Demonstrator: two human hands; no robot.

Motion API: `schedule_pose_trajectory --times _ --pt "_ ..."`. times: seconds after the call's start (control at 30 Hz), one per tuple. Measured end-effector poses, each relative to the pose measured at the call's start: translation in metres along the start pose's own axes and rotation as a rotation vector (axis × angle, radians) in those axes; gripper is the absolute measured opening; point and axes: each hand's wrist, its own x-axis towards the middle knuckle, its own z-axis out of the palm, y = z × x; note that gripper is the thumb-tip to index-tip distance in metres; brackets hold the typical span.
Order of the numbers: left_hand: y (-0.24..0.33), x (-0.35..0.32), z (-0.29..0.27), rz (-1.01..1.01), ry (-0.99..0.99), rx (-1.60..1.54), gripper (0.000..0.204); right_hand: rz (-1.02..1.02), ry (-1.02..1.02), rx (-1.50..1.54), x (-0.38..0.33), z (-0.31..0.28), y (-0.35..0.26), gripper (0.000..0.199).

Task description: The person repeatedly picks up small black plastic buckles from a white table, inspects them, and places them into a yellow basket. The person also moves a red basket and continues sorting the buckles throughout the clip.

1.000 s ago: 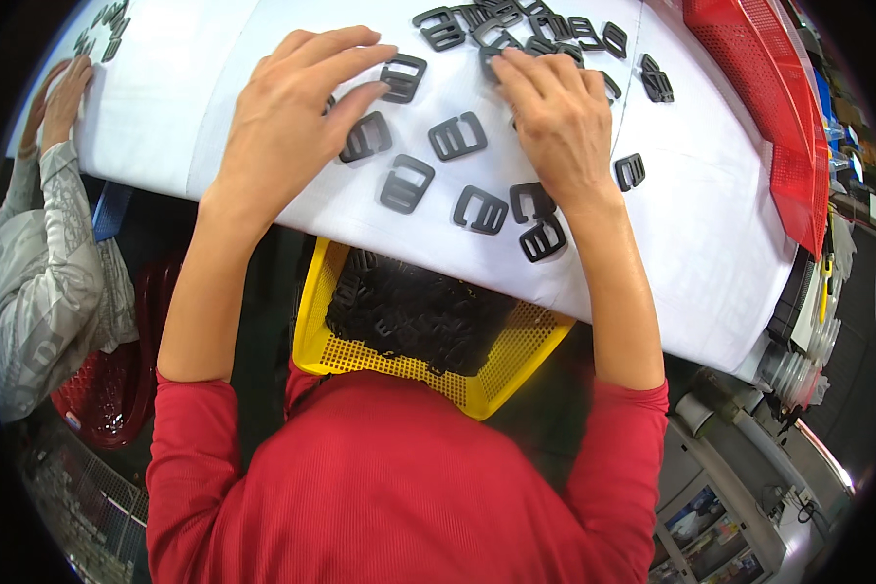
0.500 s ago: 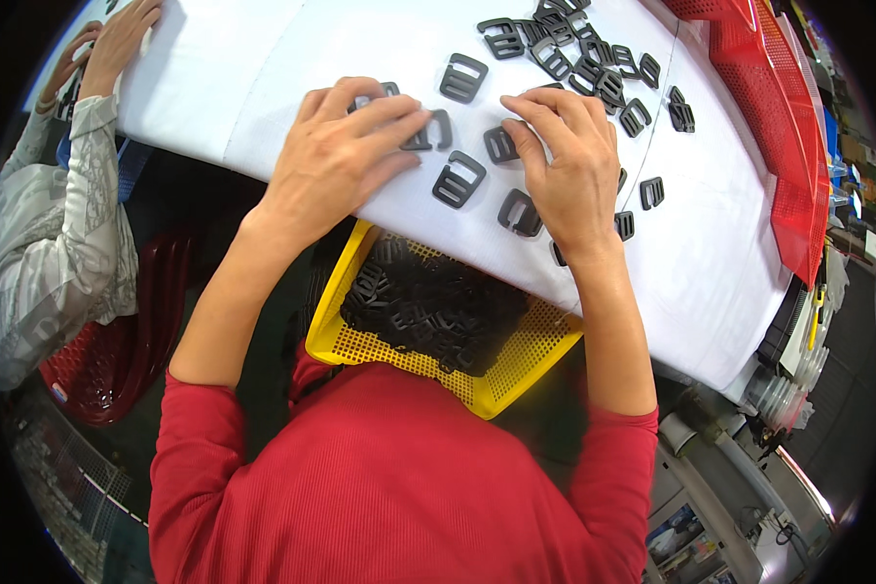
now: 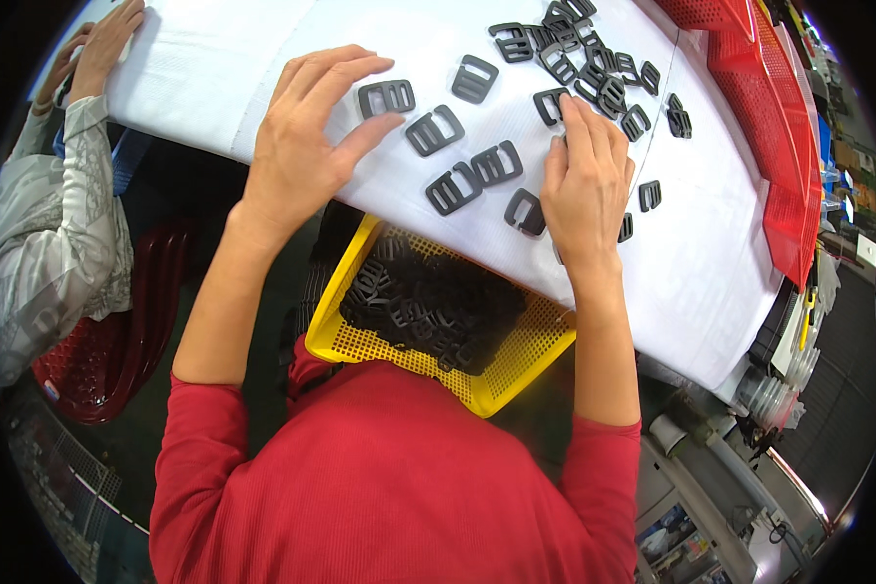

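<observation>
Several dark plastic strap buckles lie on the white-covered table. My left hand [image 3: 302,141] is open, its thumb and fingers spread beside one slotted buckle [image 3: 386,98]. Between my hands are an open-sided buckle [image 3: 435,130], another buckle [image 3: 473,79], and two touching buckles, the nearer [image 3: 454,188] and the farther [image 3: 496,164]. My right hand [image 3: 590,185] reaches over the table with its thumb apart from its stretched fingers. Its fingertips are next to a buckle [image 3: 549,106], and a C-shaped buckle [image 3: 526,212] lies by its wrist. The fingers partly hide what lies beneath them.
A pile of buckles [image 3: 594,73] lies beyond my right hand. Red perforated baskets [image 3: 764,127] line the right edge. Below the table edge, a yellow basket [image 3: 496,387] holds many more buckles. At far left, a co-worker's hands [image 3: 102,49] rest near the table.
My left hand has drawn left and its thumb has spread, uncovering buckles. My right hand has shifted slightly right and nearer. Two buckles between my hands now touch.
</observation>
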Motion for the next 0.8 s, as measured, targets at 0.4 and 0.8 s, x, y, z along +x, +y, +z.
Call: schedule_pose_trajectory --times 0.4,0.8 --pt "-0.024 0.035 0.028 0.315 -0.405 0.072 0.098 -0.029 0.04 0.23 0.008 -0.033 0.009 0.038" --pt "0.03 0.0 0.042 0.405 -0.609 0.042 0.063 0.227 -0.026 0.186 -0.086 -0.094 0.05 0.039"
